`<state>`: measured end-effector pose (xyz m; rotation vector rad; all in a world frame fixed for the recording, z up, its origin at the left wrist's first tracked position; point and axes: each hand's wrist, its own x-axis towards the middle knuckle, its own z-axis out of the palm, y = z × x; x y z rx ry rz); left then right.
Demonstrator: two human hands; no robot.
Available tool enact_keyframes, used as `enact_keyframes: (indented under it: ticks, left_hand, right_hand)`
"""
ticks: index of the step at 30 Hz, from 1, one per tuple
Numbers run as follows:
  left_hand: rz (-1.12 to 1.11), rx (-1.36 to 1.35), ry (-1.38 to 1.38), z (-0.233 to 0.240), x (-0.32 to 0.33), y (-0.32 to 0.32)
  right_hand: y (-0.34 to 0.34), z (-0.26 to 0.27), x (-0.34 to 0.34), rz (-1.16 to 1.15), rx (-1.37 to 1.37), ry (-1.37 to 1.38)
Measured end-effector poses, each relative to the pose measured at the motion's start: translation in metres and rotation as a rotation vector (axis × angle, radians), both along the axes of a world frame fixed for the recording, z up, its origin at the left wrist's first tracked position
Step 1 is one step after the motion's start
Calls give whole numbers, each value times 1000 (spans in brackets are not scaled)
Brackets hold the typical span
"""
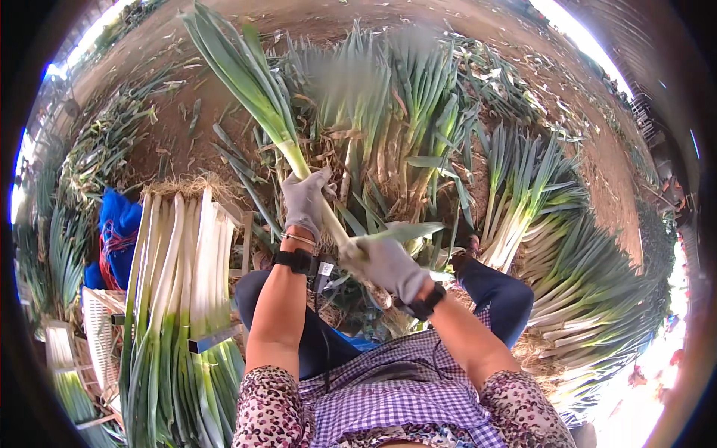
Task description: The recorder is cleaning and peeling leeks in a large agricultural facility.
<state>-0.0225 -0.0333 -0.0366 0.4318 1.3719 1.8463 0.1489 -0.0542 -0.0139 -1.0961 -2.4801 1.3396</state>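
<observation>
A single leek slants across the space before me, its green leaves up and to the left, its white lower end toward my lap. My left hand, in a grey glove, is closed around the middle of its stem. My right hand, gloved too and blurred, is at the lower white end, its fingers against the stalk and a green leaf beside them. Whether the fingers grip the stalk or the leaf is unclear. The root end is hidden by the right hand.
Cleaned leeks lie on a rack at left, beside a white basket and a blue bundle. Untrimmed leeks stand ahead. A long row of leeks lies at right. Leaf scraps litter the soil.
</observation>
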Motion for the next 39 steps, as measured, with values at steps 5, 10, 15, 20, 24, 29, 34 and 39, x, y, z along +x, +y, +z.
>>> enact_keyframes:
  ticks: [5,10,15,20,24,29,34,39]
  left_hand:
    - [-62,-57,-134,-10,11,8]
    - [-97,-132,-261,-25,22,24]
    - [38,-435,-207,-55,-22,43]
    - [48,-487,-185,-105,-31,47]
    - [97,-584,-292,-104,-20,54]
    - [44,-390,-515,-132,-32,55]
    - [-78,-107,-857,-92,11,65]
    - [-150,-35,-968,-88,16,52]
  right_hand:
    - [-18,-10,33,-85,225,-31]
    - [9,13,17,-108,260,-1]
    - [-30,30,48,-55,218,-98]
    - [-73,50,97,-178,109,-135]
    - [-86,72,133,-251,-51,-292]
    - [-81,58,153,-246,-267,-236]
    - [-27,26,75,-278,-112,70]
    - [1,-3,31,-309,-92,309]
